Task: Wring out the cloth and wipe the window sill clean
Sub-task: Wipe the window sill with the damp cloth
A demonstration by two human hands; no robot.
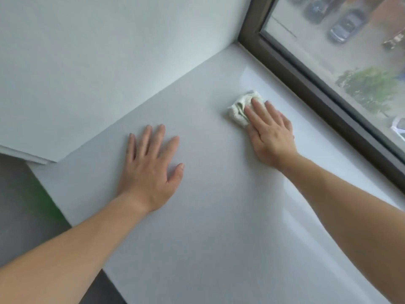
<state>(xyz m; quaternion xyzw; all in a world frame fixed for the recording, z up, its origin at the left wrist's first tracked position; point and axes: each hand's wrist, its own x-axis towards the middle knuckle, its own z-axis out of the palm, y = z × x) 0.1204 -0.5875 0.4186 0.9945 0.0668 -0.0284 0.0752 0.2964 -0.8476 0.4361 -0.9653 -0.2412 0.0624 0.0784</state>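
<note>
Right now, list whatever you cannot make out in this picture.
Head view only:
- Cloth: its near part lies under the fingers of the right hand.
- Sill: cut off by the bottom edge; hidden under the left hand; dirt or damp too faint to tell.
- Green shape below the sill: blurred, unidentifiable.
- Outside the window: blurred through the glass.
</note>
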